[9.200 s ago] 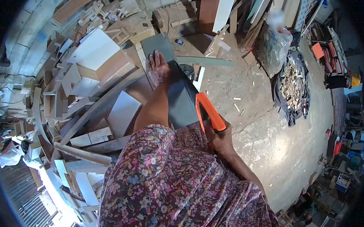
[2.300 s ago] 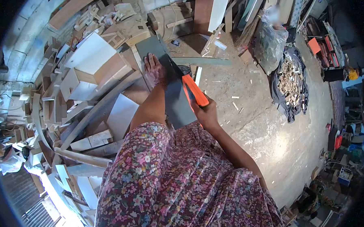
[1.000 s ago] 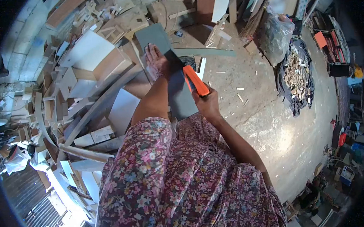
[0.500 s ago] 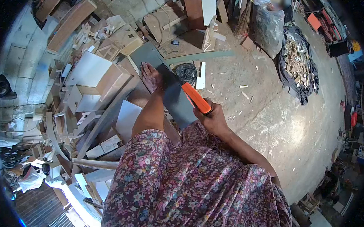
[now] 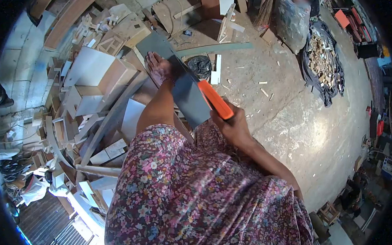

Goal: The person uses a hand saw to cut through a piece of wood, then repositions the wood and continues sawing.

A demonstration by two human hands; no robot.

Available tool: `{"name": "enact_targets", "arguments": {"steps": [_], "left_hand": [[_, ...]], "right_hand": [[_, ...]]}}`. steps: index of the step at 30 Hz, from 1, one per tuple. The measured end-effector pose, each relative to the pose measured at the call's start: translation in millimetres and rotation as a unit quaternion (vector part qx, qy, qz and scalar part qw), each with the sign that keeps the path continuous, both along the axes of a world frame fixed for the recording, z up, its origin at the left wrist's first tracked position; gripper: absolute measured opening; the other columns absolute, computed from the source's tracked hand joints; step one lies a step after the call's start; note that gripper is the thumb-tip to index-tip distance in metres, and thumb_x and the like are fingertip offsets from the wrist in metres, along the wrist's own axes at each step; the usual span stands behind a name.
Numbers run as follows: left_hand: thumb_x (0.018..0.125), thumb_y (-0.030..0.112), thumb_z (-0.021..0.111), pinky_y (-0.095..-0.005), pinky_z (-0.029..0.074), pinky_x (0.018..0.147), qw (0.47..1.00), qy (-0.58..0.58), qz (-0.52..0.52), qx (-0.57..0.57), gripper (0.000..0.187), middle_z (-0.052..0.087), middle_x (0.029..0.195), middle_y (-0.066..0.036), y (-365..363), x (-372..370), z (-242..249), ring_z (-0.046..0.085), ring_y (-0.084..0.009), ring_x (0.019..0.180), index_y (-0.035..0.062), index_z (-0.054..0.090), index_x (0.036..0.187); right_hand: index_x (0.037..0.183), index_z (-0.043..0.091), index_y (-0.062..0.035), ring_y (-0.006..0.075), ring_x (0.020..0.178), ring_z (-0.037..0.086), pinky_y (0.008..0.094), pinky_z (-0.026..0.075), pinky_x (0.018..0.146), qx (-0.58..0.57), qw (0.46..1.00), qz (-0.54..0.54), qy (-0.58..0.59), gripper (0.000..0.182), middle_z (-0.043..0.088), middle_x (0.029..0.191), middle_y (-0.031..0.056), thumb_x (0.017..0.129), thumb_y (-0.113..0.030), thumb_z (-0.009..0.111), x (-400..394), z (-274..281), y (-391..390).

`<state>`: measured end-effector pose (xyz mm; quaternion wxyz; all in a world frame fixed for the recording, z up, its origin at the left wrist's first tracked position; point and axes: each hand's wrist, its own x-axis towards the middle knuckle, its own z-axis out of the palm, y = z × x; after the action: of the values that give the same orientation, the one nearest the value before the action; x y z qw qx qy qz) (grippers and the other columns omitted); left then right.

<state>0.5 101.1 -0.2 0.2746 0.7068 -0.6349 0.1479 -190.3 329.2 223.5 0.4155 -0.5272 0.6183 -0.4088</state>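
Observation:
My right hand (image 5: 233,124) is wrapped round the orange handle of a hand saw (image 5: 215,100). The saw's dark blade runs up and left from the handle, along the right edge of a grey board (image 5: 191,106). My left hand (image 5: 159,66) lies flat on the board's upper part, fingers stretched out. The board slants from upper left to lower right, its near end close to my floral clothing. Where the blade's teeth meet the board is hard to make out.
Wooden offcuts and box-like pieces (image 5: 91,68) are heaped on the left. A black plastic bag (image 5: 199,66) lies on the floor beyond the saw. Wood scraps fill a dark sheet (image 5: 321,58) at the right, near a clear plastic sack (image 5: 290,22) and a broom (image 5: 266,12).
My right hand and the saw handle have moved slightly right and down. My left hand stays flat on the board, and the whole view has shifted a little.

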Motion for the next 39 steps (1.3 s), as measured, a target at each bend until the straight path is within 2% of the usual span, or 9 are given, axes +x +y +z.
{"name": "enact_targets", "arguments": {"steps": [2,3,4,6,16,22,23,38,39], "left_hand": [[0.078,0.012,0.046,-0.0429,0.031,0.097,1.000,0.021,0.008,0.011,0.040,0.041,0.127,-0.014,4,-3,6,0.038,-0.0311,0.118,-0.0007,0.046,0.116],[0.078,0.012,0.047,-0.0429,0.030,0.097,1.000,0.018,0.001,0.012,0.041,0.041,0.126,-0.014,6,-4,10,0.038,-0.0313,0.118,-0.0001,0.045,0.117],[0.077,0.012,0.047,-0.0429,0.030,0.098,1.000,0.015,-0.002,0.011,0.042,0.041,0.126,-0.014,5,-4,14,0.038,-0.0316,0.118,0.0005,0.044,0.117],[0.078,0.012,0.046,-0.0428,0.029,0.099,0.999,0.029,0.006,0.024,0.042,0.041,0.126,-0.014,10,-10,24,0.038,-0.0319,0.118,0.0001,0.043,0.118],[0.081,0.010,0.044,-0.0445,0.031,0.097,1.000,0.016,0.011,0.020,0.038,0.041,0.126,-0.017,14,-15,32,0.039,-0.0328,0.117,-0.0025,0.043,0.117],[0.082,0.007,0.042,-0.0453,0.034,0.094,1.000,0.008,0.000,-0.003,0.038,0.040,0.127,-0.016,10,-9,27,0.041,-0.0329,0.115,-0.0015,0.040,0.120],[0.083,0.009,0.040,-0.0451,0.032,0.096,0.995,0.103,-0.001,0.011,0.040,0.038,0.129,-0.016,15,-16,42,0.039,-0.0327,0.117,-0.0009,0.039,0.121],[0.080,0.006,0.039,-0.0427,0.032,0.097,0.999,-0.014,-0.005,0.049,0.041,0.038,0.128,-0.019,13,-11,33,0.037,-0.0347,0.118,-0.0054,0.039,0.119],[0.080,0.006,0.040,-0.0439,0.032,0.096,0.995,0.086,-0.006,0.058,0.041,0.038,0.128,-0.018,14,-16,40,0.038,-0.0349,0.117,-0.0050,0.040,0.119]], "right_hand": [[0.082,0.053,-0.0005,0.0232,0.055,0.057,0.0340,0.043,0.054,0.034,0.999,-0.002,-0.020,0.015,0.055,0.061,0.0145,0.076,-0.013,0.059,-4,10,10],[0.092,0.055,0.0038,0.0073,0.069,0.047,0.0237,0.042,0.062,0.073,0.997,0.003,-0.014,0.018,0.054,0.070,0.0041,0.078,-0.006,0.057,-3,11,13],[0.092,0.055,0.0038,0.0073,0.069,0.047,0.0237,0.042,0.062,0.076,0.997,0.010,-0.010,0.018,0.054,0.070,0.0041,0.078,-0.006,0.057,-3,13,11],[0.089,0.055,-0.0002,0.0218,0.061,0.059,0.0329,0.044,0.059,0.096,0.995,0.006,-0.016,0.019,0.057,0.065,0.0141,0.075,-0.012,0.059,1,17,10],[0.084,0.057,-0.0012,0.0240,0.065,0.061,0.0324,0.045,0.060,0.083,0.996,-0.027,0.023,0.016,0.059,0.067,0.0179,0.073,-0.013,0.059,24,-40,-58],[0.092,0.056,0.0036,0.0139,0.066,0.056,0.0288,0.045,0.061,0.072,0.997,0.003,-0.007,0.021,0.057,0.068,0.0144,0.074,-0.008,0.060,4,2,-16],[0.094,0.055,0.0046,0.0121,0.067,0.054,0.0277,0.044,0.062,0.084,0.996,0.001,-0.026,0.023,0.058,0.071,0.0130,0.075,-0.006,0.060,-2,14,-6],[0.095,0.056,0.0041,0.0075,0.068,0.048,0.0244,0.042,0.061,0.128,0.982,-0.047,-0.131,0.021,0.055,0.073,0.0032,0.076,-0.005,0.058,11,-49,-53],[0.094,0.056,0.0034,0.0076,0.067,0.048,0.0247,0.042,0.061,0.090,0.990,-0.037,-0.106,0.021,0.055,0.072,0.0036,0.075,-0.005,0.058,11,-50,-51]]}}
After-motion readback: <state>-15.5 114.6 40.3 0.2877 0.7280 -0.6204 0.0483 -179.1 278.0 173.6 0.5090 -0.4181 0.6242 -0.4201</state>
